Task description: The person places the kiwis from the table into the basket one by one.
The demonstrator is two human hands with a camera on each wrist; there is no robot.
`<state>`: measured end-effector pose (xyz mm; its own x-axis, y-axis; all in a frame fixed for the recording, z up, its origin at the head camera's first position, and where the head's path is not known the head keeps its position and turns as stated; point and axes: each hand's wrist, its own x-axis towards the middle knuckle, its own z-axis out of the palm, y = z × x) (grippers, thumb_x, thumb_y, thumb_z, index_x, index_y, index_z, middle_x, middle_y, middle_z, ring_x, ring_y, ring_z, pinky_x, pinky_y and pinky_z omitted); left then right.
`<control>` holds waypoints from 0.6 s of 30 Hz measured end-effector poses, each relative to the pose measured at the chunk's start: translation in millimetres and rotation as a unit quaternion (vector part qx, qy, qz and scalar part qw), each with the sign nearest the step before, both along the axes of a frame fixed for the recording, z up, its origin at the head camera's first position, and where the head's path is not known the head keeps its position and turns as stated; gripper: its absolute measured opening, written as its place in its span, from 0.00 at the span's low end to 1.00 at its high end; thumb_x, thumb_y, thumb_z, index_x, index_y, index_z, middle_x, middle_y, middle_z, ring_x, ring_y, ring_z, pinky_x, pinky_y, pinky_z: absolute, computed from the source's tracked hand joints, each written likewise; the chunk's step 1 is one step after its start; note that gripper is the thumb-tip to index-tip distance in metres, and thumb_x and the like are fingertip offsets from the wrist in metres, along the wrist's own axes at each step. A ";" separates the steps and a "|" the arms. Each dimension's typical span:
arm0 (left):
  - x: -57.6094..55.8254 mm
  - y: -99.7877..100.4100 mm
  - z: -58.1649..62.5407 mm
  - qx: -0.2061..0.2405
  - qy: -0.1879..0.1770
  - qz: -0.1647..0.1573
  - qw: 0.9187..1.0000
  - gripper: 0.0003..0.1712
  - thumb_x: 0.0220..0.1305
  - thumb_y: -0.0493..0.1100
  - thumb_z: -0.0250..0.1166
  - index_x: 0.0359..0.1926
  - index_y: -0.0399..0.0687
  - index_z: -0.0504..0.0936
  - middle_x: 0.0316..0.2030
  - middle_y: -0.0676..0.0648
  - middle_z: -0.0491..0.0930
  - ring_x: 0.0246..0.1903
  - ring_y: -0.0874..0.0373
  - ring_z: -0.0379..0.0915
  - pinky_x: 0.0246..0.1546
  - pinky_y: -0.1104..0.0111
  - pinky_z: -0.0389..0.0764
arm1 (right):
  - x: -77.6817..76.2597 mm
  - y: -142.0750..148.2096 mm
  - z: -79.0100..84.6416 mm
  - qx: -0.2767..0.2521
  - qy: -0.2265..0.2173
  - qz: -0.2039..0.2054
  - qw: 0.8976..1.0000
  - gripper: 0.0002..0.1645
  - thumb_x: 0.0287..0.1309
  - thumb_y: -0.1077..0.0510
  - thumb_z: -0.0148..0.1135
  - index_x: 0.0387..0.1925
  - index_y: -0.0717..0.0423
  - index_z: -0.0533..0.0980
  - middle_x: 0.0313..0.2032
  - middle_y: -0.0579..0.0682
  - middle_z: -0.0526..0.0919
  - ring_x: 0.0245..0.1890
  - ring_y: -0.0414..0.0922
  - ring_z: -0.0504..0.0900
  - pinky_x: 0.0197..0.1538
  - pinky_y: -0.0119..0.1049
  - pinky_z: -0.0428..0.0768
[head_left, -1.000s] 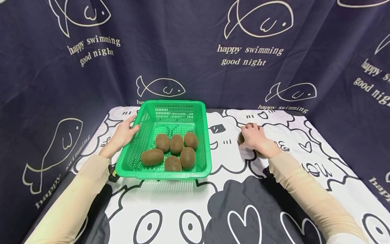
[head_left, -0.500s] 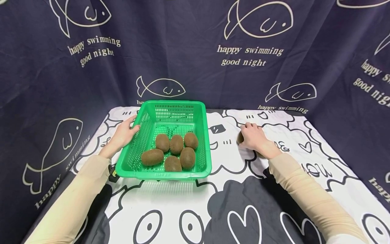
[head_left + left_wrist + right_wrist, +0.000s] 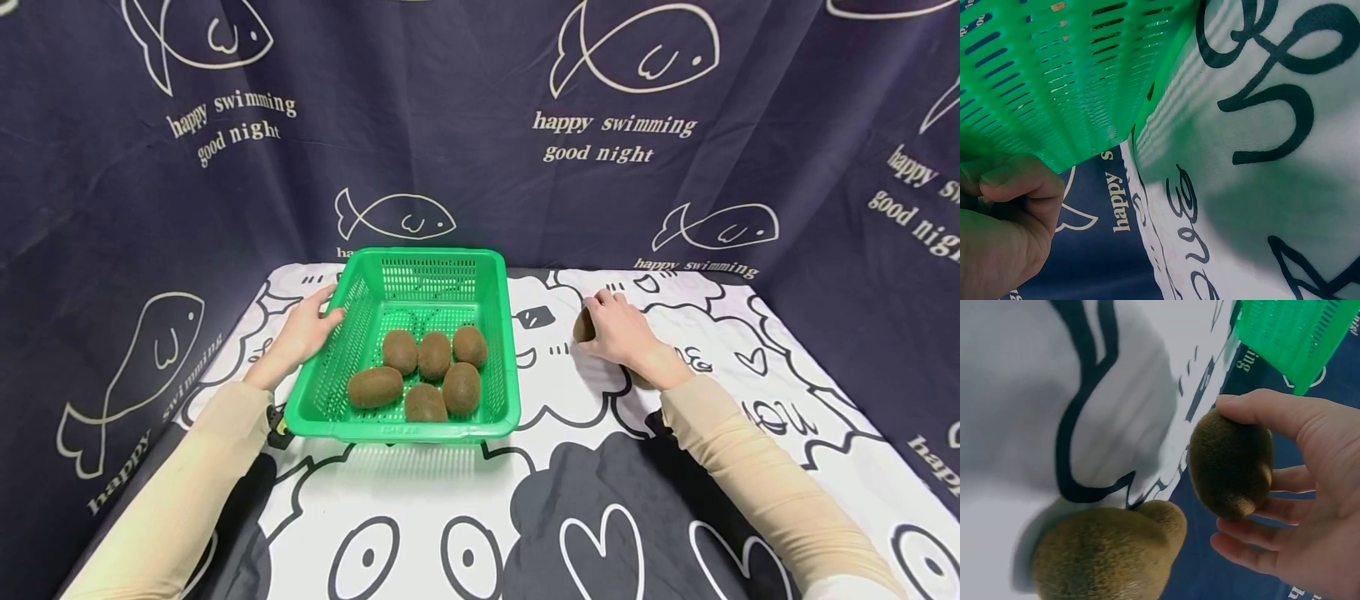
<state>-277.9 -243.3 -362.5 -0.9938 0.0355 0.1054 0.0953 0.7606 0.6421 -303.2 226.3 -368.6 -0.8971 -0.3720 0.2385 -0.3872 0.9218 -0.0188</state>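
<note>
A brown kiwi (image 3: 1229,465) is held in the grip of the right hand (image 3: 618,329), with the thumb laid along one end and the fingers set against the other. Its form is oval and plump, and its skin is dull and finely fuzzy, without a visible cut. Most of the surface turned to the right wrist camera is darkened by shade, while a lighter, golden patch is seen at the end nearest the fingers. In the head view it is partly hidden by the hand, over the right half of the table (image 3: 558,387), well apart from the basket; whether the cloth is touched by it cannot be told.

Close by, two more kiwis are shown by the right wrist camera: a near kiwi (image 3: 1100,556), lit to a warmer golden brown with a visibly stippled fuzz, and a far kiwi (image 3: 1170,522), partly covered by it.

The rim of the green basket (image 3: 401,431) is pinched in the grip of the left hand (image 3: 303,329), the thumb being placed over the edge. Inside, six kiwis (image 3: 435,354) are gathered toward the near side, all matte brown; one at the left is laid sideways, and its long shape is plainly shown.
</note>
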 end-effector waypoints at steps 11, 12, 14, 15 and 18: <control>0.0 0.1 1.3 0.000 0.003 -0.001 1.000 0.35 0.69 0.43 0.47 0.74 0.36 0.52 0.68 0.28 0.60 0.53 0.34 0.75 0.52 0.48 0.77 | 0.9 -10.2 16.5 -0.057 0.027 0.032 0.998 0.44 0.39 0.53 0.75 0.57 0.67 0.69 0.53 0.65 0.71 0.51 0.63 0.70 0.49 0.58 0.76; 0.0 0.1 1.3 0.000 0.003 -0.001 1.000 0.35 0.69 0.43 0.47 0.74 0.36 0.52 0.68 0.28 0.60 0.53 0.34 0.75 0.52 0.48 0.77 | 1.5 -11.2 17.9 -0.063 0.029 0.033 0.997 0.44 0.39 0.53 0.75 0.58 0.67 0.69 0.53 0.64 0.71 0.52 0.63 0.70 0.48 0.59 0.76; 0.0 0.0 1.0 0.000 0.002 0.000 1.000 0.35 0.69 0.43 0.47 0.74 0.36 0.52 0.68 0.28 0.60 0.53 0.34 0.75 0.52 0.48 0.77 | 2.4 -13.3 20.0 -0.073 0.033 0.036 0.996 0.44 0.39 0.53 0.75 0.58 0.65 0.68 0.54 0.63 0.70 0.52 0.62 0.69 0.46 0.59 0.77; 0.0 0.0 0.8 -0.001 0.002 0.000 1.000 0.35 0.69 0.43 0.47 0.74 0.36 0.52 0.68 0.28 0.60 0.53 0.34 0.75 0.52 0.48 0.77 | 2.6 -14.2 20.8 -0.076 0.036 0.036 0.996 0.44 0.39 0.53 0.75 0.59 0.65 0.68 0.54 0.63 0.70 0.53 0.62 0.69 0.47 0.60 0.77; -0.1 -0.1 0.1 -0.002 0.001 0.000 1.000 0.35 0.69 0.43 0.47 0.74 0.36 0.52 0.68 0.28 0.60 0.54 0.34 0.75 0.53 0.48 0.76 | 2.8 -16.2 22.3 -0.086 0.039 0.043 0.995 0.45 0.40 0.53 0.75 0.60 0.64 0.68 0.55 0.64 0.70 0.54 0.62 0.69 0.48 0.61 0.77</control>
<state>-278.0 -243.5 -362.4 -0.9935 0.0366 0.1082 0.0977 0.7627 0.6394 -300.5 210.1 -346.3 -0.8397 -0.3940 0.3737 -0.4712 0.8708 -0.1405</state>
